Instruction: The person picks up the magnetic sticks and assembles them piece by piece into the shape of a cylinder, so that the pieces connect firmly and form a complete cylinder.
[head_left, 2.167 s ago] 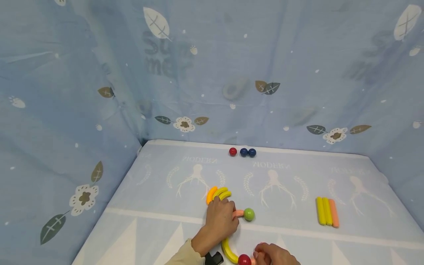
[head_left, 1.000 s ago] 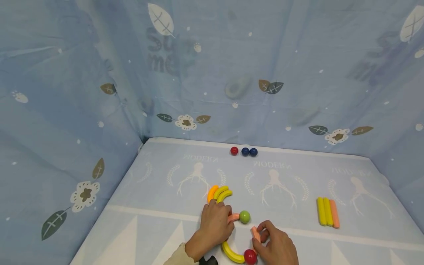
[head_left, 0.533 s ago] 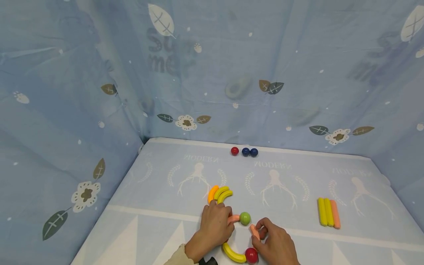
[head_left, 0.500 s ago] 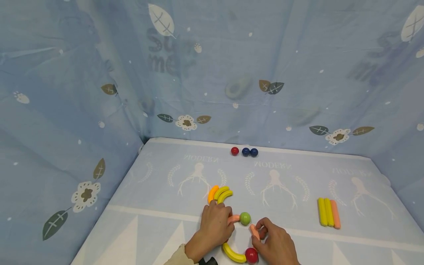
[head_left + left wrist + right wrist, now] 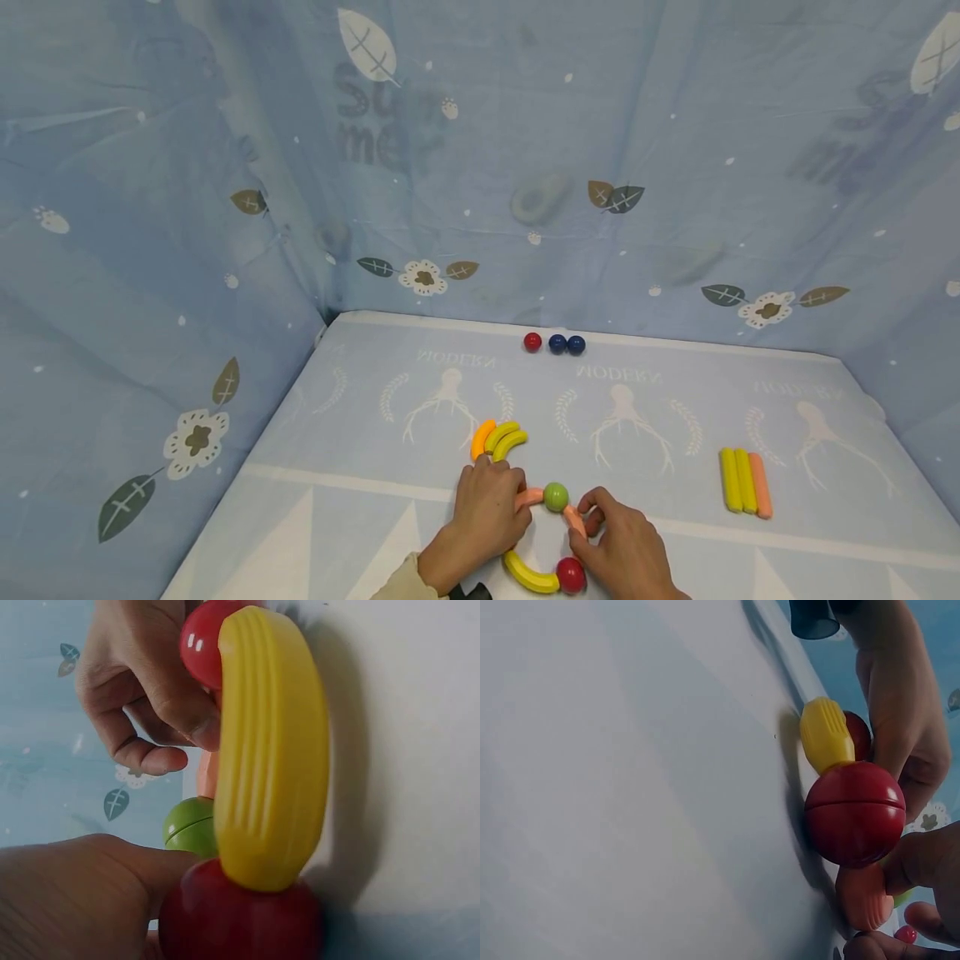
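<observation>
Magnetic rods and balls form a ring on the table in the head view. My left hand (image 5: 491, 507) holds its left side at a dark red ball (image 5: 240, 913), mostly hidden from above. From there a pink rod (image 5: 529, 497) runs to the green ball (image 5: 556, 497), and a curved yellow rod (image 5: 271, 750) leads to a bright red ball (image 5: 855, 814). My right hand (image 5: 626, 546) pinches a second pink rod (image 5: 863, 897) between thumb and fingers. One end of that rod meets the green ball; the other reaches the bright red ball.
Beyond my left hand lie an orange curved rod (image 5: 482, 439) and two yellow curved rods (image 5: 509, 443). Two straight yellow rods (image 5: 737, 481) and a pink one (image 5: 761, 486) lie at the right. A red ball (image 5: 532, 342) and two blue balls (image 5: 566, 343) sit near the back edge.
My right hand has moved away from the front edge, swinging the pink rod up until its far end meets the green ball. My left hand has stayed nearly still.
</observation>
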The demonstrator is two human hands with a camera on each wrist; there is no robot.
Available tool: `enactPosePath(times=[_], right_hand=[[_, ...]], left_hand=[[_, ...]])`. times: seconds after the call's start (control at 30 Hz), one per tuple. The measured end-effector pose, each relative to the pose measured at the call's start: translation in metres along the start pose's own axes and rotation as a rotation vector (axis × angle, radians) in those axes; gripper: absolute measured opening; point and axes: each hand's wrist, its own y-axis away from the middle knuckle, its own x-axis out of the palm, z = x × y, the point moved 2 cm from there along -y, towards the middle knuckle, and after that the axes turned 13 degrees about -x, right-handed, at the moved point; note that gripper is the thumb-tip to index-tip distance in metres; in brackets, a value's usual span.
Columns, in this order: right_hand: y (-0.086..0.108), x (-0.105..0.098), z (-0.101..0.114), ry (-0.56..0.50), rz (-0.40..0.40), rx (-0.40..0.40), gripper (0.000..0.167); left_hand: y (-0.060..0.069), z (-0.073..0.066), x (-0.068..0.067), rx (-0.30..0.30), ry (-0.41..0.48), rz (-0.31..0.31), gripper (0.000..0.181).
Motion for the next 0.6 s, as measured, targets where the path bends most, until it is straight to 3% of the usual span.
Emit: enactPosePath(times=[0.17,0.4,0.6], right_hand=[[-0.005,-0.002,-0.002,0.006,-0.009,0.002,0.027],[-0.016,-0.006,-0.009,0.020,-0.024,-0.008,0.025],[-0.024,-0.008,-0.014,0.021,-0.047,-0.038,0.024]], left_hand=[[-0.004,0.005,0.000,-0.008,0.079,0.040,0.013],[-0.008,0.008,-0.002,0.001,0.167,0.045,0.014],[-0.008,0.008,-0.002,-0.034,0.213,0.072,0.012]])
